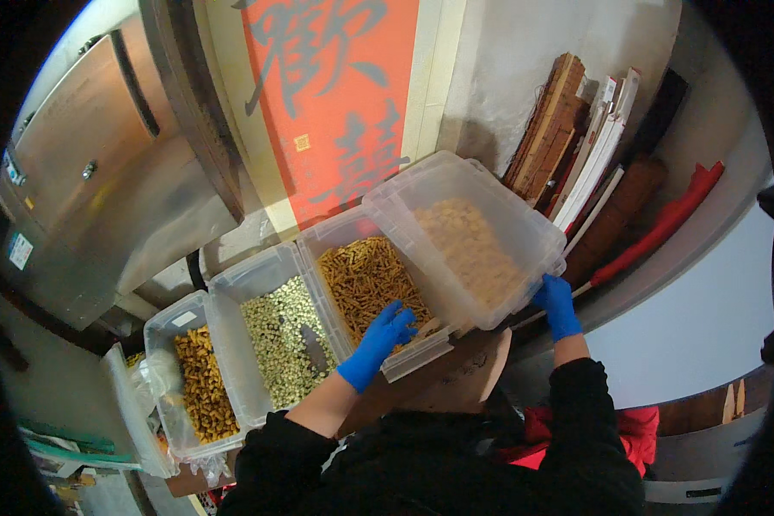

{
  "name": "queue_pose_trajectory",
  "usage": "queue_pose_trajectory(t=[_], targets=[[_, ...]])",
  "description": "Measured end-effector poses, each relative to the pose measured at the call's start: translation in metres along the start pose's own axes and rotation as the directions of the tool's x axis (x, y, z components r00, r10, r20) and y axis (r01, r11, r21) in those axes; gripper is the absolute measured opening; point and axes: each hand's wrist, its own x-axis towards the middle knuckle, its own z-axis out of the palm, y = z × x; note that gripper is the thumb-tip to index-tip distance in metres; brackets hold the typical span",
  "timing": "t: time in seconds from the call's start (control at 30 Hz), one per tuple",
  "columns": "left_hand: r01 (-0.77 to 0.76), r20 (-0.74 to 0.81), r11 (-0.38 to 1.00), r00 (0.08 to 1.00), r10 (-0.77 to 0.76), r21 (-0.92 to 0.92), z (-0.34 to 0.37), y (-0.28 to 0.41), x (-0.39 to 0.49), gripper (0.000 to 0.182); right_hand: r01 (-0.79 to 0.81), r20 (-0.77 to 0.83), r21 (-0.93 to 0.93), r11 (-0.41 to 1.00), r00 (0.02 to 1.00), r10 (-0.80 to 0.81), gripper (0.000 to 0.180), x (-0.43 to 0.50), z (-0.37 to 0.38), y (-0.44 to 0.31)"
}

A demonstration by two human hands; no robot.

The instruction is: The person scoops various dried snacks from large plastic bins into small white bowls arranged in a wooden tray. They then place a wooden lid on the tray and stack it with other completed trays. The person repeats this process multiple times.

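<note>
My right hand (558, 306), in a blue glove, grips the near right corner of a translucent plastic lid (490, 238). The lid lies slanted over a bin of pale tan pieces, blurred through the plastic. My left hand (387, 335), gloved in blue too, hovers with fingers apart over the near end of a clear plastic bin (322, 238) of brown, stick-shaped pieces (367, 274); whether it touches them I cannot tell. Left of that bin stands one with pale green pieces (277, 335), then a smaller one with golden-brown chunks (200, 380).
Behind the bins hangs a red paper banner (335, 97) with brush writing. Wooden boards (548, 129), white strips (596, 155) and a red wrapped pole (658, 226) lean at the right. A metal cabinet (122, 168) stands at the left, with an upright translucent lid (129, 413) below it.
</note>
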Motion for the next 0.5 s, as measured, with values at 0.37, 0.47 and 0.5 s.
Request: queue_pose_trajectory(t=[0.37,0.47,0.5], targets=[[-0.07,-0.296,0.869,0.924,0.242,0.49,0.048,0.08,0.125,0.088,-0.415,-0.012,0.198,0.888,0.905,0.426,0.041,-0.006,-0.024,-0.073],[-0.023,-0.257,0.836,0.947,0.195,0.548,0.053,0.078,0.132,0.091,-0.455,-0.307,-0.339,0.823,0.881,0.361,0.041,0.013,-0.069,-0.082],[0.025,-0.22,0.792,0.966,0.138,0.61,0.052,0.075,0.134,0.092,-0.493,-0.453,-0.407,0.769,0.84,0.299,0.041,0.028,-0.08,-0.084]])
